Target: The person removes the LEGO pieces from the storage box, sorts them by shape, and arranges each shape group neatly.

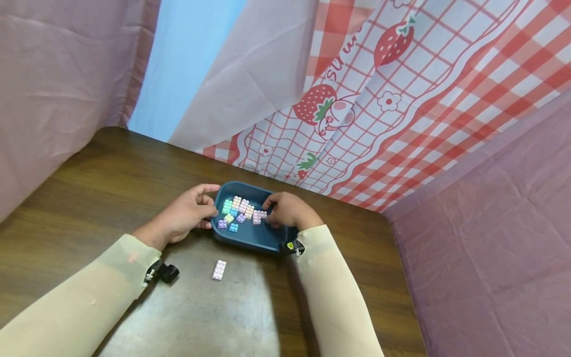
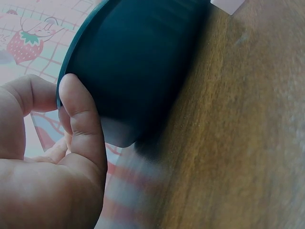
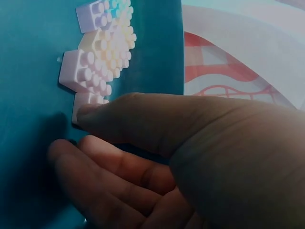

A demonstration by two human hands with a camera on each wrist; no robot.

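We had a dark blue tray (image 1: 250,235) standing on the wooden table (image 1: 379,277), with a cluster of pastel toy bricks (image 1: 250,212) on its floor. Green, peach, pink and blue pieces sat close together, while a purple brick (image 1: 222,224) and a blue brick (image 1: 234,227) lay nearer the front wall, with a yellow brick (image 1: 229,218) just behind them. Our left hand (image 1: 187,215) pinched the tray's left rim between thumb and finger. Our right hand (image 1: 287,212) was inside the tray, its thumb touching a pale pink brick (image 3: 81,106) at the end of the row; its other fingers were loosely bent, a narrow gap between their tips and the thumb. Outside the tray, a long pink brick (image 1: 219,270) lay on the table, apart from both hands.
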